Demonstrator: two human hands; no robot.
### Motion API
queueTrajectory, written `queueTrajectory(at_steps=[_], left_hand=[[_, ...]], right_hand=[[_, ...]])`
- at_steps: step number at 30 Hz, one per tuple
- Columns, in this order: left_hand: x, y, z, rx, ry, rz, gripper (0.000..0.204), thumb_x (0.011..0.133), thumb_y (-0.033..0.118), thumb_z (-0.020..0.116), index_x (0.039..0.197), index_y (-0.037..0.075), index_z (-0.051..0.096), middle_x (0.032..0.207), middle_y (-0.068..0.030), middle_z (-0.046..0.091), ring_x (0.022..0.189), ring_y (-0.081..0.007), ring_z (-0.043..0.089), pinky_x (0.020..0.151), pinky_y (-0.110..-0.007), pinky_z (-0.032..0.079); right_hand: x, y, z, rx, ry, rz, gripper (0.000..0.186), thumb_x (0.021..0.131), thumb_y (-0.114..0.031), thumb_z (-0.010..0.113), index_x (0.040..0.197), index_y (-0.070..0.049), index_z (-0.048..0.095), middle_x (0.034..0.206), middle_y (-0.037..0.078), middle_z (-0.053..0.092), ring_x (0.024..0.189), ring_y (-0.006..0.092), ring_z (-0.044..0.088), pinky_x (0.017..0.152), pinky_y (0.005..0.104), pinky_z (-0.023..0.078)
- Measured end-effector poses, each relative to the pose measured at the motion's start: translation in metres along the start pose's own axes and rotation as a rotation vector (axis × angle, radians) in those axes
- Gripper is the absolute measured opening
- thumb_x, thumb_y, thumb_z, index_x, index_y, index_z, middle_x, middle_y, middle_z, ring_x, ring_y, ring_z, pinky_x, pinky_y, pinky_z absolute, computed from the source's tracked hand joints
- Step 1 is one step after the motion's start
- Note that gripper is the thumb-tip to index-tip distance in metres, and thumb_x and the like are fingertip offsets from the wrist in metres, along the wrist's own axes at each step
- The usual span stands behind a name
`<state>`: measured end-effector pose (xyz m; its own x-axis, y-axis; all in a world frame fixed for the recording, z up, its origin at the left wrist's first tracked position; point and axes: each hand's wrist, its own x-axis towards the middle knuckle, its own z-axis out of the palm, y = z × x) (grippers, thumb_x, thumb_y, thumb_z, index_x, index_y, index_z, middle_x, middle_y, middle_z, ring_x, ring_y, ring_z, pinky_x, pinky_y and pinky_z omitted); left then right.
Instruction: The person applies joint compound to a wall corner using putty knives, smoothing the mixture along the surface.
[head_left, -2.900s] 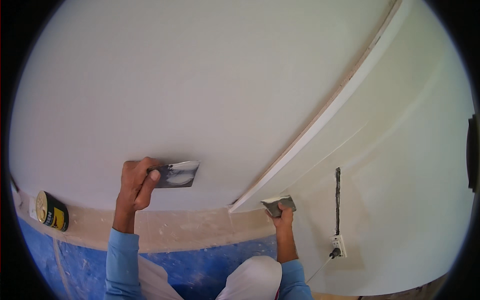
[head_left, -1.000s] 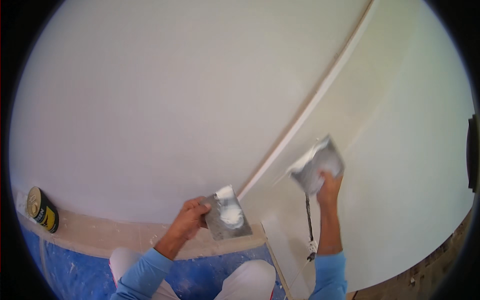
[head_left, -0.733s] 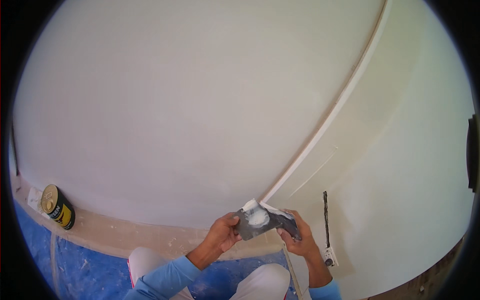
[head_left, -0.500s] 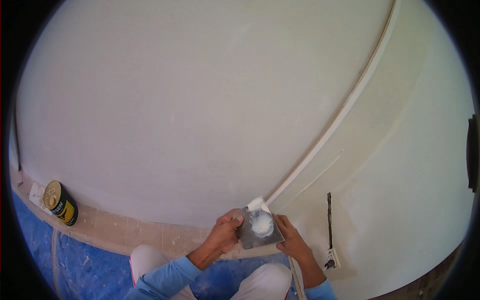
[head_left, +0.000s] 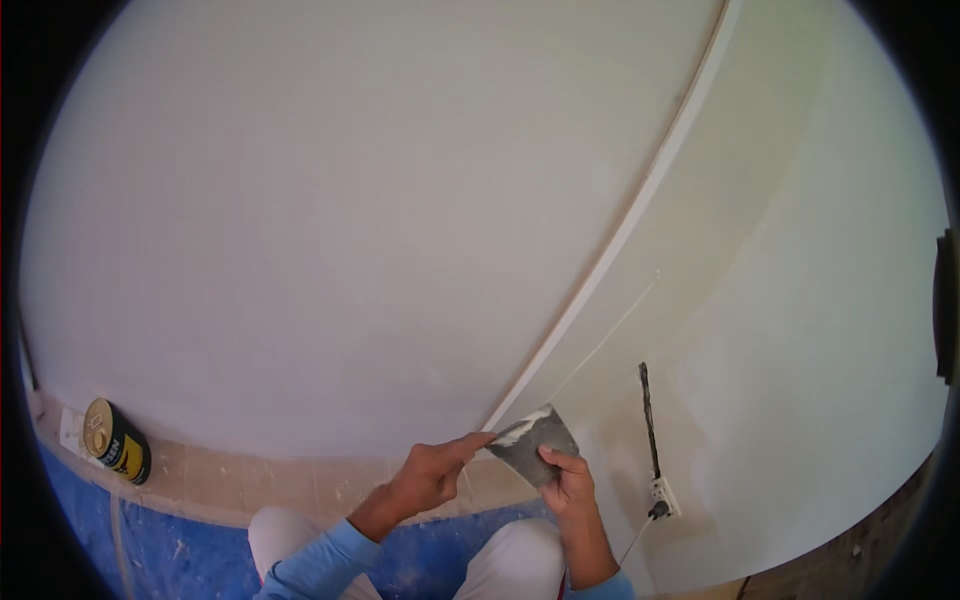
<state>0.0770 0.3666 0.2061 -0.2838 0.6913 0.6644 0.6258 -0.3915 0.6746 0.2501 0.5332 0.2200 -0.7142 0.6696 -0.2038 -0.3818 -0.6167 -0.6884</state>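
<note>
My right hand (head_left: 568, 482) grips a square grey metal scraper (head_left: 522, 451), thumb on its face, with white paste along the upper left edge. My left hand (head_left: 428, 475) is at the scraper's left corner, index finger reaching to it and other fingers curled; whatever these hold is hidden. Both are low in front of a pale wall (head_left: 400, 220), near the foot of a white vertical strip (head_left: 630, 220). Right of the strip a thin pale line (head_left: 607, 336) crosses the wall.
A dark can (head_left: 118, 440) with a yellow label stands at the left on a tan ledge (head_left: 210, 480). Blue sheeting (head_left: 410, 555) lies around my white-trousered knees (head_left: 510, 560). At right, a dark slot (head_left: 648, 410) runs to a socket (head_left: 665, 497) with a plug and cable.
The scrapers were apart, then came together in front of me. Since then the paste-loaded face has gone from view, and my left index finger has straightened toward the right hand's scraper.
</note>
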Motion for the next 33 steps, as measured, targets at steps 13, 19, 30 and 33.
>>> queueTrajectory(at_steps=[13, 19, 30, 33], left_hand=[[0.015, -0.033, -0.069, 0.604, -0.049, -0.172, 0.014, 0.089, 0.007, 0.055, 0.102, 0.006, 0.06, 0.061, -0.0145, 0.058, 0.057, -0.0364, 0.059, 0.053, -0.045, 0.045], [0.041, -0.042, -0.109, 0.454, 0.353, -0.13, 0.024, 0.097, 0.021, 0.048, 0.096, -0.001, 0.059, 0.064, -0.0106, 0.052, 0.057, -0.0214, 0.044, 0.056, -0.035, 0.036], [0.025, -0.059, -0.105, 0.631, 0.317, -0.213, 0.035, 0.095, 0.034, 0.051, 0.09, 0.0, 0.058, 0.067, -0.0077, 0.048, 0.063, -0.0185, 0.042, 0.059, -0.033, 0.033], [0.021, -0.066, -0.106, 0.692, 0.313, -0.233, 0.037, 0.095, 0.036, 0.051, 0.091, 0.0, 0.059, 0.071, -0.0085, 0.052, 0.068, -0.0211, 0.045, 0.064, -0.034, 0.035]], right_hand=[[0.06, 0.03, -0.197, 0.314, 0.13, -0.045, 0.044, 0.085, -0.008, 0.062, 0.128, -0.006, 0.053, 0.125, 0.013, 0.061, 0.118, 0.0372, 0.057, 0.102, 0.0588, 0.042], [0.083, 0.135, -0.3, 0.355, 0.272, 0.296, 0.045, 0.089, -0.012, 0.062, 0.132, -0.012, 0.049, 0.127, 0.013, 0.057, 0.115, 0.039, 0.057, 0.092, 0.0683, 0.045], [0.153, 0.199, -0.325, 0.35, 0.553, 0.134, 0.032, 0.09, -0.003, 0.063, 0.12, 0.001, 0.054, 0.115, 0.016, 0.061, 0.104, 0.0352, 0.062, 0.091, 0.0555, 0.052], [0.168, 0.194, -0.327, 0.325, 0.592, 0.1, 0.031, 0.087, 0.0, 0.064, 0.117, 0.002, 0.056, 0.111, 0.016, 0.062, 0.1, 0.0338, 0.063, 0.088, 0.0532, 0.054]])
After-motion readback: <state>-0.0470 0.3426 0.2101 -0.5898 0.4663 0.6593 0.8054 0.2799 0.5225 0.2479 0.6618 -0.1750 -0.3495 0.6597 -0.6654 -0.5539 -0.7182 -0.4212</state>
